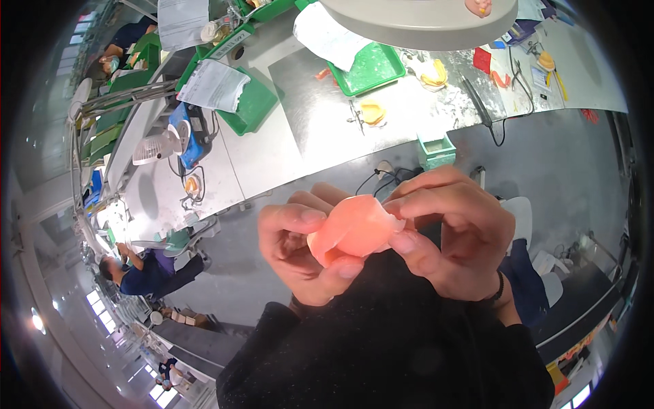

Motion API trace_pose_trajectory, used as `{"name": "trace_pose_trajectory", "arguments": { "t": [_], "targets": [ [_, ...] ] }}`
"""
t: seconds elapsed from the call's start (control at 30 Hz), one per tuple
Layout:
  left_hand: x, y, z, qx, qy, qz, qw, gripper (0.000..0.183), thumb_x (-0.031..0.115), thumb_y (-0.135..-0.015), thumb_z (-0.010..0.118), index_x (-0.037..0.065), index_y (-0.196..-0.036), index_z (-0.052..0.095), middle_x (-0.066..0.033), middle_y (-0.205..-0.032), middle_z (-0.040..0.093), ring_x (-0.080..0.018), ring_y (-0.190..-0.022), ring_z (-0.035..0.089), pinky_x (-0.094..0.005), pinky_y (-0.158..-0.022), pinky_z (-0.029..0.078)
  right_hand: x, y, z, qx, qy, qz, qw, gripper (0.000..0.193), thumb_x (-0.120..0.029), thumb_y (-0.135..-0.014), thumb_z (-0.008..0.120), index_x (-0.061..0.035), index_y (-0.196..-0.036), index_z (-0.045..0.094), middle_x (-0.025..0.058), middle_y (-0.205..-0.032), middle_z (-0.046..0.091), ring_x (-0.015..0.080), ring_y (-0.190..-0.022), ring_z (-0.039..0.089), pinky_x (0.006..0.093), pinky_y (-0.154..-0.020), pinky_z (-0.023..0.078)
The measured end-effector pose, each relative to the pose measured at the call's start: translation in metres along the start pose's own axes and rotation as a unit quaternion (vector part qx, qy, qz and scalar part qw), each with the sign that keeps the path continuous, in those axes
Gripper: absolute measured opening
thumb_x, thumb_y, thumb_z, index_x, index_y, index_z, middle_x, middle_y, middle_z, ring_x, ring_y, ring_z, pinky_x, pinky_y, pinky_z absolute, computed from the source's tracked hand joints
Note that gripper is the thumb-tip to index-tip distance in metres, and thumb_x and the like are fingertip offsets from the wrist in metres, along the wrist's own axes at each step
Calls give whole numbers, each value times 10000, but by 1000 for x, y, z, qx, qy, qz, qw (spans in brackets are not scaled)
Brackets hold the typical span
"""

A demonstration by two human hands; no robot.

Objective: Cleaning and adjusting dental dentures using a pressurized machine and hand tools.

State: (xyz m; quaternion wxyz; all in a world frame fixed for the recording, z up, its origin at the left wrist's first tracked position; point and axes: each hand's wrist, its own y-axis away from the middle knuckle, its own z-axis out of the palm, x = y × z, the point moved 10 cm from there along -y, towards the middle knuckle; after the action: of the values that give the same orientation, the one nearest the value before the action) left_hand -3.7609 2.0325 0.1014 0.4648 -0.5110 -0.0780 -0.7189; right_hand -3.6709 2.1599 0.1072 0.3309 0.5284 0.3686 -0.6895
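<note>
Held up between both hands in front of my chest is a smooth pink denture base [357,225], a curved shell with small whitish pieces along its right edge that look like teeth. My left hand [300,249] grips its left side, thumb below and fingers above. At the right edge, the thumb and fingertips of my right hand [453,235] pinch the rim. The fingers hide part of that rim. Both hands are over the gap between the bench and my body, apart from the bench.
The metal-topped bench [300,102] carries green trays [371,71], yellowish dental casts [372,112], a black handpiece [477,99] and a red wax sheet [481,60]. A round lamp head [422,20] overhangs it. A small green bin [436,150] stands below its edge. Other people sit at left.
</note>
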Motion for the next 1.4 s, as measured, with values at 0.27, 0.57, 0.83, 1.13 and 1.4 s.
{"name": "trace_pose_trajectory", "arguments": {
  "t": [0.27, 0.57, 0.83, 1.13, 1.4],
  "targets": [
    [10, 0, -7, -18, -206, 110, 972, 354, -6, -737, 712, -2, -1079, 624, -81, -884, 565, -225, -817, 572, -340, -749, 489, 6, -2, -5, 5, -11, -41, 999, 429, -46, -715, 782, 23, -1108, 625, 143, -1082, 658, 207, -996, 610, 303, -834, 482],
    [9, 4, -13, -1, -164, 69, 984, 294, -11, -719, 736, -24, -984, 611, -130, -900, 610, -243, -877, 600, -361, -804, 495, 14, 5, -2, 32, -74, -9, 997, 396, -64, -746, 784, 23, -1099, 624, 122, -1090, 656, 169, -944, 612, 272, -731, 491],
    [12, 13, -20, 108, -114, -40, 987, 372, -17, -741, 752, -63, -1063, 573, -151, -962, 614, -229, -896, 617, -340, -774, 519, 27, 9, 11, -23, -98, 38, 994, 390, -28, -768, 755, 6, -1121, 592, 84, -1044, 637, 120, -867, 610, 249, -714, 488],
    [25, 15, -19, 5, -203, 12, 979, 454, -8, -766, 767, -90, -1166, 570, -150, -1005, 629, -188, -898, 629, -292, -779, 508, 21, 5, 24, -25, -46, 48, 997, 377, -45, -821, 713, -12, -1178, 599, 78, -1052, 643, 127, -878, 618, 238, -718, 492],
    [8, 23, -38, 109, -149, -120, 975, 645, 165, -760, 827, -103, -1264, 528, -134, -999, 664, -146, -928, 626, -246, -802, 489, 47, 14, 30, -51, -136, 162, 976, 330, -48, -847, 699, 2, -1158, 602, 85, -973, 667, 128, -820, 634, 228, -651, 511]
  ]
}}
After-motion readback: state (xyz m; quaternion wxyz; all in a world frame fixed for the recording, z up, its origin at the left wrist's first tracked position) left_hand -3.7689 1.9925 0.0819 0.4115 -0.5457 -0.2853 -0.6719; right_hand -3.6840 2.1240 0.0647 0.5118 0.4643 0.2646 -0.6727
